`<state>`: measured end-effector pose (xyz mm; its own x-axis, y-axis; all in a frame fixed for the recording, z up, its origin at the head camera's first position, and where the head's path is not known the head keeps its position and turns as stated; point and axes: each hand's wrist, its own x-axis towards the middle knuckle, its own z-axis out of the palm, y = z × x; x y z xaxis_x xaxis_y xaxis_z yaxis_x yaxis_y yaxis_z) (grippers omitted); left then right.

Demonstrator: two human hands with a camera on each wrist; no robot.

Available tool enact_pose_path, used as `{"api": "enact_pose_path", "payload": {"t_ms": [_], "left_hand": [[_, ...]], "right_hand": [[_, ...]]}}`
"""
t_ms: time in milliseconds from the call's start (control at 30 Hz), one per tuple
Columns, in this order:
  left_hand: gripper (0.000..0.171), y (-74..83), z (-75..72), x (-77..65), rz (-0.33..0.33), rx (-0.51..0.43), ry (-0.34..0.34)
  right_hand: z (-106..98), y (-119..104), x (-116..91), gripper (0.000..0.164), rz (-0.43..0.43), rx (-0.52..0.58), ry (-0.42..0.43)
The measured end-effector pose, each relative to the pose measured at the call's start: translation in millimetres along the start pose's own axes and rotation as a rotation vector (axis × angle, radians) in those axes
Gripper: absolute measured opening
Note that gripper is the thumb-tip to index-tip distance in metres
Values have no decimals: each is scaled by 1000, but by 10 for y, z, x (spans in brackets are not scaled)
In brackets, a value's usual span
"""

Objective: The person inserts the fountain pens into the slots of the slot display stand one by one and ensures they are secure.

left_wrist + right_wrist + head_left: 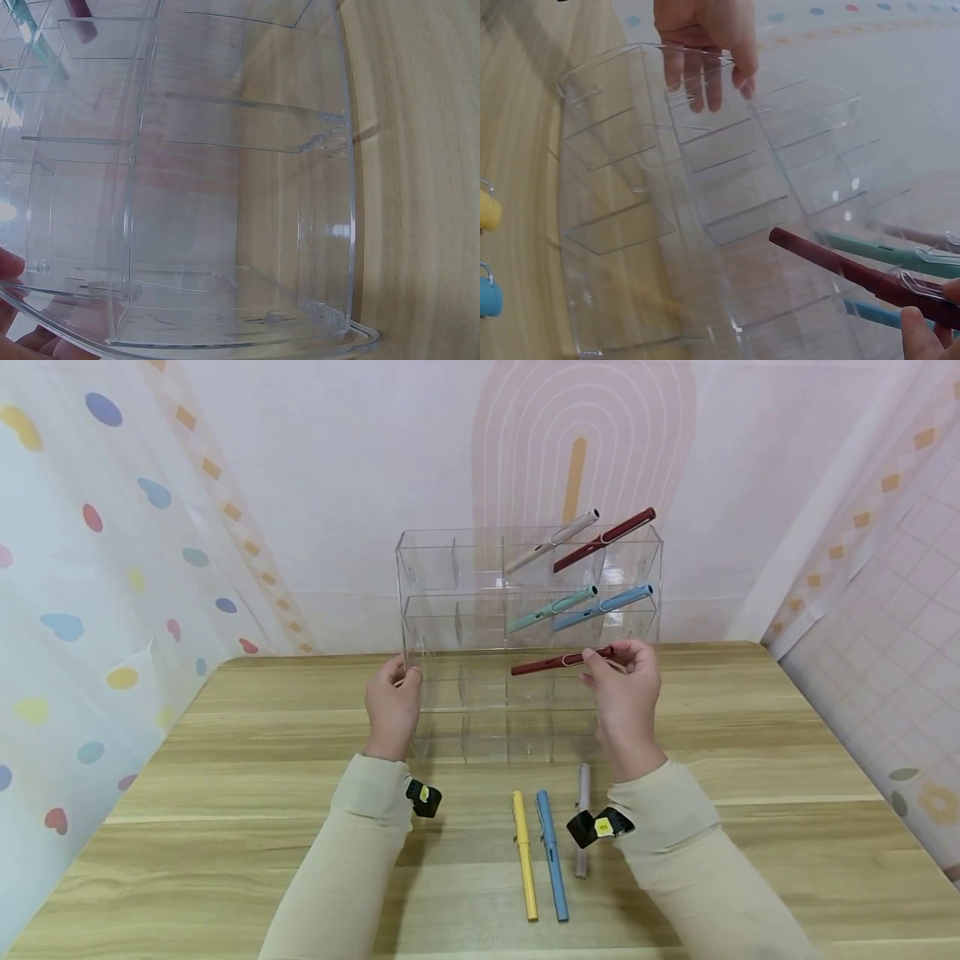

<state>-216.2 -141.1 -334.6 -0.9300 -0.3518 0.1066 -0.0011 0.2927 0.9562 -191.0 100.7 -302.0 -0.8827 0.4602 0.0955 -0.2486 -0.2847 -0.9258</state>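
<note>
A clear acrylic rack (480,650) with tiered compartments stands upright on the table. My left hand (393,706) grips its left side wall, the thumb in front and the other fingers behind; they show through the plastic in the right wrist view. In my right hand (630,706), thumb and fingers pinch a dark red pen (551,664) by its clip end. That pen lies nearly level before the rack's third tier, its other end pointing left. In the right wrist view the red pen (832,262) appears apart from the compartment dividers.
A pale pen (551,541) and another dark red pen (618,531) lean in the top tier. Below them lean a green pen (551,610) and a blue pen (603,607). A yellow pen (525,856), a second blue pen (552,856) and a lilac pen (583,785) lie on the table (225,827).
</note>
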Motion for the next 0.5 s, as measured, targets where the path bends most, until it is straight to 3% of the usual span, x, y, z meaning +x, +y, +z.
{"api": "enact_pose_path", "payload": {"t_ms": [200,500], "left_hand": [[34,-2,4,1,-3,5,-2],[36,-9,-1,0,-1,12,-5]], "right_hand": [[23,77,-20,26,9,-70,4],[59,142,-27,26,6,-60,4]]}}
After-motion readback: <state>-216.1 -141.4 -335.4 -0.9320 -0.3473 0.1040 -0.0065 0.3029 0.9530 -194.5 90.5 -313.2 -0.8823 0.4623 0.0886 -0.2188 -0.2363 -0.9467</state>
